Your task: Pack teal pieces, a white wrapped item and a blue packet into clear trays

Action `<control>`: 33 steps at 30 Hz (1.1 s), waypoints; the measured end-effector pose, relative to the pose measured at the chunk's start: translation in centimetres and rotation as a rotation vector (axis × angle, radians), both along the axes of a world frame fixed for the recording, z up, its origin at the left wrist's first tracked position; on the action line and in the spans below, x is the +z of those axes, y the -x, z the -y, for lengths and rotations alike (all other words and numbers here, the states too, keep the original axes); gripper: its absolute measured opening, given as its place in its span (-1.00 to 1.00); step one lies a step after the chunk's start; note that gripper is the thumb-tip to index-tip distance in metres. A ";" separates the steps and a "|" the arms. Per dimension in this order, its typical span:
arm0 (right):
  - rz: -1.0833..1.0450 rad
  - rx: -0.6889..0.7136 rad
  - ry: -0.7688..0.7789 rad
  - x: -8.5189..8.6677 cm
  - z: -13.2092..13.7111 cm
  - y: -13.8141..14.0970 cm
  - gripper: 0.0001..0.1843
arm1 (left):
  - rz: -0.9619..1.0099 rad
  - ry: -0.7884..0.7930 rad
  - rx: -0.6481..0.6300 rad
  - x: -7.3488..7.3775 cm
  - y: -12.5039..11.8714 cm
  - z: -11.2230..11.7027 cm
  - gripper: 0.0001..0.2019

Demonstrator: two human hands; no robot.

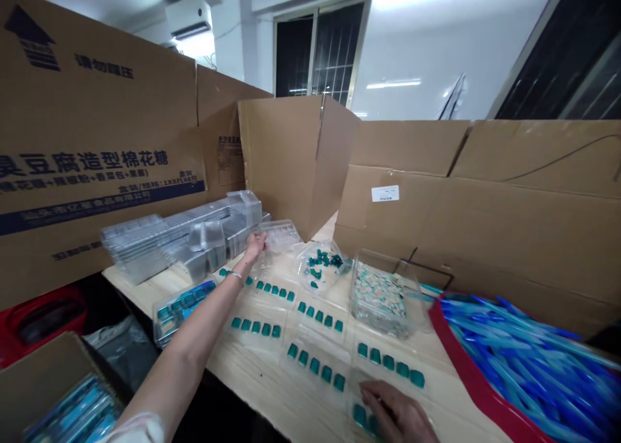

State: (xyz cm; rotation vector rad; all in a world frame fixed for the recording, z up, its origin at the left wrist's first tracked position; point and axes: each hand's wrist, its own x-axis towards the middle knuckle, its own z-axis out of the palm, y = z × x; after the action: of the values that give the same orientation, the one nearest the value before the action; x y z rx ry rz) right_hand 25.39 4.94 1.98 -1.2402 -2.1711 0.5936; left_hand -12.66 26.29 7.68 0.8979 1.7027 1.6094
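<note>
Grip's hard to call on both sides: left hand [255, 246] has fingers bunched together at near edge of an empty clear blister tray [280, 236], touching it, but can't tell if pinching; right hand [395, 414] is curled down at near end of table, over teal pieces [359, 416] in nearest tray, and fingers hide whether any piece is held. On the light wood table [237, 372], approx. six rows of teal pieces sit in clear trays across the middle, about five per row, so a good part's laid out. Nearer far end, more teal pieces [320, 265] lie loose in a clear container, not in rows yet. Next to it, toward right edge, a clear tub [381, 294] holds a speckled mix, contents unclear. Along left edge, a clear tray [184, 310] looks packed w/ teal & blue, and past it a long stack of empty clear containers [179, 239] waits against a printed cardboard carton [97, 107], so plenty unfilled. Off right edge, a red-rimmed bin [466, 359] is heaped w/ blue sticks [524, 372]; off near left corner, a box [72, 410] holds blue packs.
</note>
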 end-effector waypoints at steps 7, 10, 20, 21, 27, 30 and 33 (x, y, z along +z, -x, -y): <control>-0.236 -0.150 -0.049 3.1 -1.5 0.1 -0.63 | 0.136 -0.201 -0.315 0.8 -5.4 8.5 -0.65; -0.412 -0.297 -0.048 5.4 -2.6 0.3 -0.48 | 0.283 -0.271 -0.546 0.8 -9.3 11.8 -0.59; -0.372 -0.403 0.179 3.4 -4.1 -1.6 -0.44 | 0.363 0.055 -0.896 -2.4 -16.6 13.5 -0.65; -0.301 -0.431 0.151 3.2 -4.2 -2.5 -0.48 | 0.348 0.091 -0.921 -2.6 -16.9 13.4 -0.64; -0.036 -0.535 -0.212 5.1 -8.8 -7.4 -0.73 | 0.397 0.209 -1.152 -2.7 -19.2 13.1 -0.60; 0.138 -0.541 -0.275 6.4 -12.8 -7.9 -0.74 | 0.494 0.207 -1.203 -3.5 -19.8 12.6 -0.59; 0.413 -0.523 -0.234 7.1 -16.5 -7.8 -0.68 | 0.607 0.191 -1.201 -4.9 -19.6 12.2 -0.65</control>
State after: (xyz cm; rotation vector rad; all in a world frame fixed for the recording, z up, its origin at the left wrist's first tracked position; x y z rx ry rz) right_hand 33.24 21.41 9.07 -1.8187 -2.0140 -0.1413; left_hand 6.98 14.12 2.73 0.9130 0.6011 0.7317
